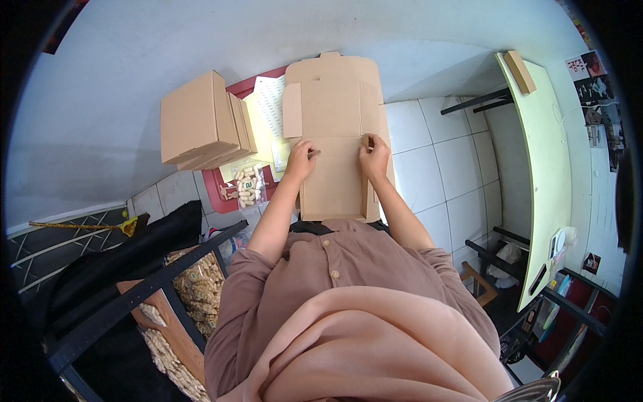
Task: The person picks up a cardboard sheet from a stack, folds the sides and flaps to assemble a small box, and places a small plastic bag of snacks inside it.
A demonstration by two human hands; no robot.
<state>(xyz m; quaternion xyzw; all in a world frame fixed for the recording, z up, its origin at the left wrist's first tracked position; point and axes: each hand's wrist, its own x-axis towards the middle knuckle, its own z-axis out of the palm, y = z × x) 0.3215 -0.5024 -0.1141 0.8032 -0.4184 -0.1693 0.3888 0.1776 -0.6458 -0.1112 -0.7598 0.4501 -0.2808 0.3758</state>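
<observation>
A brown cardboard box (pixel 333 177), partly folded, lies in front of me. Its near end and right side stand up as low walls, while the lid panel (pixel 331 100) stretches flat away from me with side flaps and a small tab. My left hand (pixel 303 159) is closed at the box's left edge, fingers curled on a flap there. On the opposite edge my right hand (pixel 375 159) pinches the upper part of the right wall. The fingertips of both hands are partly hidden.
Left of the box are stacked closed cardboard boxes (pixel 201 124), printed sheets (pixel 270 100) and a clear bag of pale, peanut-shaped pieces (pixel 250 186) on a red tabletop (pixel 218 194). A pale yellow table (pixel 546 167) stands right; a rack with bagged pieces (pixel 199 288) is lower left.
</observation>
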